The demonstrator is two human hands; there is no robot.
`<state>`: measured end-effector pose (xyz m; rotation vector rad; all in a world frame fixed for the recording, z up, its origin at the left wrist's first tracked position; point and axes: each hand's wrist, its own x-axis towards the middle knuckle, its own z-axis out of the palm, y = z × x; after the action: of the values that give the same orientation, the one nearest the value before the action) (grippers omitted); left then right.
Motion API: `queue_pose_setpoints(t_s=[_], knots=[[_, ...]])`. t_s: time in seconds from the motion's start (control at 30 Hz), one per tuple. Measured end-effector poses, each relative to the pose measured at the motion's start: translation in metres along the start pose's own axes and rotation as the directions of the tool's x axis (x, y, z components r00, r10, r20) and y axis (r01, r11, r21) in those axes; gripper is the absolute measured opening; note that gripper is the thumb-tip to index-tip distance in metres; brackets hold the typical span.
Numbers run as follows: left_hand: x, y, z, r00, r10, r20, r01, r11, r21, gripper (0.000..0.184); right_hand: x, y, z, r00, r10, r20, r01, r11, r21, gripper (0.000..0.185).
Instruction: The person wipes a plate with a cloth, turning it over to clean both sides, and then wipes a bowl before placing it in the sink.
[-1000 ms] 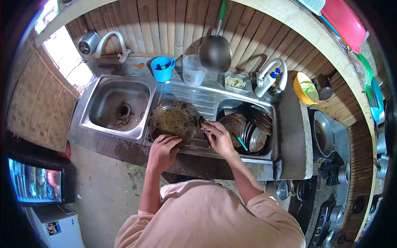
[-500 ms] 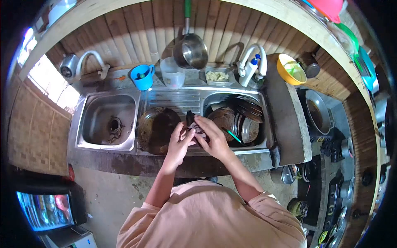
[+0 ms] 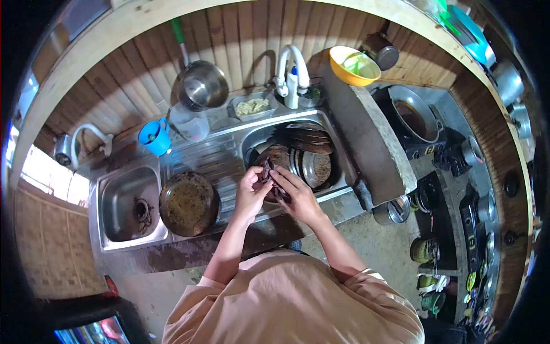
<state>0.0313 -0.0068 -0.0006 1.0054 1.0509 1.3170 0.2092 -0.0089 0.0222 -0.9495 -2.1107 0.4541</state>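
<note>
My left hand (image 3: pixel 251 194) and my right hand (image 3: pixel 298 196) are close together above the front edge of the sink. Between them is a dark, crumpled, soft-looking thing (image 3: pixel 268 170); whether it is plastic or cloth I cannot tell. The fingers of both hands are closed on it and hide much of it. Just beyond my hands, the right sink basin (image 3: pixel 345 189) holds dirty metal plates (image 3: pixel 315 168) and dark wooden utensils (image 3: pixel 305 139). To the left, a round, stained pan (image 3: pixel 188 202) sits on the drainboard (image 3: pixel 224 167).
The left basin (image 3: pixel 162 226) has scraps at its drain. A blue mug (image 3: pixel 154 139), a clear plastic container (image 3: pixel 191 123) and a hanging saucepan (image 3: pixel 204 86) are behind. A white faucet (image 3: pixel 281 80) rises over the right basin. Rightward are a concrete ledge (image 3: pixel 375 137), yellow bowl (image 3: pixel 358 77) and wok (image 3: pixel 413 114).
The view has swung to the right, so the sink appears tilted and shifted left. My hands stay together on the dark crumpled thing, which is turned and bunched differently between the fingers.
</note>
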Motion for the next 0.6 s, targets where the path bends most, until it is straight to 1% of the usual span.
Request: queue_pose_setpoints(t_s=[0.07,0.1,0.13,0.27,0.43,0.47,0.5,0.53,0.6], knots=[[0.009,-0.003,0.008,0.996,-0.012,0.093,0.007,0.998,0.056,0.036,-0.008,0.010,-0.008,0.998,0.026,-0.060,-0.027,0.999,-0.016,0.070],[0.013,-0.004,0.013,0.990,-0.019,0.137,0.007,0.996,0.084,0.038,-0.012,0.015,-0.013,0.996,0.053,-0.065,-0.054,0.998,-0.019,0.069],[0.018,-0.005,0.017,0.989,-0.006,0.151,-0.019,0.987,0.160,0.041,-0.015,0.020,-0.018,0.994,0.079,-0.070,-0.080,0.997,-0.020,0.068],[0.039,0.004,0.040,0.983,0.004,0.184,-0.051,0.967,0.249,0.038,-0.030,0.036,-0.035,0.976,0.176,-0.129,-0.186,0.981,-0.063,0.067],[0.099,-0.009,0.050,0.952,0.123,0.279,-0.222,0.909,0.354,0.031,-0.049,0.061,-0.051,0.936,0.271,-0.226,-0.291,0.955,-0.058,0.070],[0.113,-0.012,0.052,0.953,0.115,0.282,-0.228,0.883,0.410,0.030,-0.054,0.066,-0.055,0.935,0.276,-0.224,-0.301,0.950,-0.088,0.072],[0.126,-0.015,0.055,0.953,0.106,0.284,-0.233,0.854,0.465,0.030,-0.057,0.070,-0.059,0.929,0.289,-0.233,-0.314,0.946,-0.077,0.073],[0.139,-0.016,0.059,0.948,0.056,0.314,-0.221,0.826,0.519,0.028,-0.059,0.074,-0.063,0.922,0.302,-0.241,-0.326,0.943,-0.066,0.073],[0.162,-0.021,0.069,0.935,0.044,0.352,-0.265,0.746,0.610,0.033,-0.062,0.078,-0.071,0.909,0.338,-0.245,-0.359,0.932,-0.044,0.073]])
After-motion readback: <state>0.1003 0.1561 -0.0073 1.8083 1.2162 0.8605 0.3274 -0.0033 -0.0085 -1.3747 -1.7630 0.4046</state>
